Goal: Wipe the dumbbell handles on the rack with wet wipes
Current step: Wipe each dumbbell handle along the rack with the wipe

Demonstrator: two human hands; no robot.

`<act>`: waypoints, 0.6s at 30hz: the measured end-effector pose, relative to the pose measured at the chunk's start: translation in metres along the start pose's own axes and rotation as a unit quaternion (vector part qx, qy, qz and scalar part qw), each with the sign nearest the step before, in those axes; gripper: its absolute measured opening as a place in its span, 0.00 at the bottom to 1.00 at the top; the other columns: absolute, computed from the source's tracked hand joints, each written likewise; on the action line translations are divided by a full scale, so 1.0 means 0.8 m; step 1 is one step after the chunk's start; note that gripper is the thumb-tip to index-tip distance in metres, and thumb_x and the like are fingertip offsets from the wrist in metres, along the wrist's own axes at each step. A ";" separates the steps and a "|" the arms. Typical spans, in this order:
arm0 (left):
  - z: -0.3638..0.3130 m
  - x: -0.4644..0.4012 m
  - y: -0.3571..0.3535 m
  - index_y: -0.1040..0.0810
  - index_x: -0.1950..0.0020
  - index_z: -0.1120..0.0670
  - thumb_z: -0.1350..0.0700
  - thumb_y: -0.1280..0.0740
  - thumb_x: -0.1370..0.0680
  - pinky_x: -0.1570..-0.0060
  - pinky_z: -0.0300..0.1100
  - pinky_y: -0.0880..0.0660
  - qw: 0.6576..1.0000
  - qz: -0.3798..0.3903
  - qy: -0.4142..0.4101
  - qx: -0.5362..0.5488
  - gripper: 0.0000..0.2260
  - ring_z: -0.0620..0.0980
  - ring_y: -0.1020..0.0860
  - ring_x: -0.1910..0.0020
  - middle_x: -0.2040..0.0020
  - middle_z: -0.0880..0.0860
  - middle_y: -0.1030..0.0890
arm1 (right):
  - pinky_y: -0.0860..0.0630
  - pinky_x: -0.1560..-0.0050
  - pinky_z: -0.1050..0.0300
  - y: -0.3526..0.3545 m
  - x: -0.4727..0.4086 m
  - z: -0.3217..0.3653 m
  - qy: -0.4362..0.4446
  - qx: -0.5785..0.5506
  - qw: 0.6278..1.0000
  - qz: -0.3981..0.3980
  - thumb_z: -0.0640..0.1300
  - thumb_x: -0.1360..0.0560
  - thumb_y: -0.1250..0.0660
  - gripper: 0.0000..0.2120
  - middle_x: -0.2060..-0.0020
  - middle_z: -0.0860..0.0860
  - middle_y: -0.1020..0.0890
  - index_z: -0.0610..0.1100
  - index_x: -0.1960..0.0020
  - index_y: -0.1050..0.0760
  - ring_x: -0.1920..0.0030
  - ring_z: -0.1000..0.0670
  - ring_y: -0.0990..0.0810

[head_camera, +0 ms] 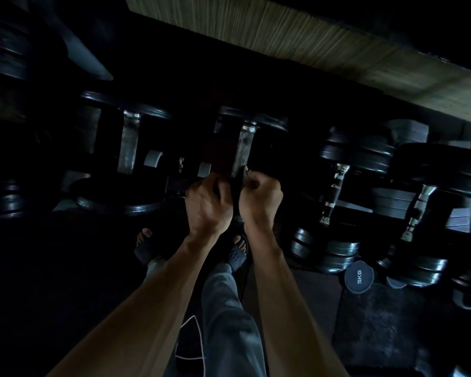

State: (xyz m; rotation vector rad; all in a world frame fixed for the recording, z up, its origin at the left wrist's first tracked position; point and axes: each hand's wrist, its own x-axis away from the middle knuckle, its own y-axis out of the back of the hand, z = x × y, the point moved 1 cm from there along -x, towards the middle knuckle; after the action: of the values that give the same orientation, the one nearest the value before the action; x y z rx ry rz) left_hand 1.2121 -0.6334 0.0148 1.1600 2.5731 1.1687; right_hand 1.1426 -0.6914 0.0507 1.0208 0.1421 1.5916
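The scene is very dark. A big dumbbell with a pale metal handle (244, 144) lies on the rack straight ahead. At the near end of that handle my left hand (207, 204) and my right hand (260, 197) are close together, fingers curled, both gripping a dark strip (235, 186) that hangs between them. Whether this dark piece is a wipe I cannot tell. A second dumbbell with a wide grey handle (128, 142) lies to the left.
Two dumbbells with slim chrome handles (335, 191) (419, 210) rest at the right, beside stacked plates. A round 5KG weight (359, 277) stands low right. A pale wall ledge (310, 42) runs behind the rack. My sandalled feet (238, 251) stand below it.
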 end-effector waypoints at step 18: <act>-0.004 0.001 0.007 0.19 0.60 0.56 0.57 0.44 0.25 0.67 0.39 0.42 1.000 -0.012 -0.005 -0.011 0.14 0.56 0.22 0.67 0.65 0.55 0.18 | 0.37 0.76 0.68 -0.010 -0.034 0.014 0.081 -0.007 0.996 -0.037 0.35 0.19 0.37 0.13 0.74 0.49 0.25 0.38 0.62 0.21 0.76 0.58 0.31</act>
State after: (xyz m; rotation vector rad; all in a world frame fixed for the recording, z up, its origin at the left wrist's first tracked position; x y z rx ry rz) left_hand 1.2139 -0.6326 0.0208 1.1239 2.5539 1.1798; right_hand 1.1548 -0.7166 0.0386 0.8658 0.2766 1.6048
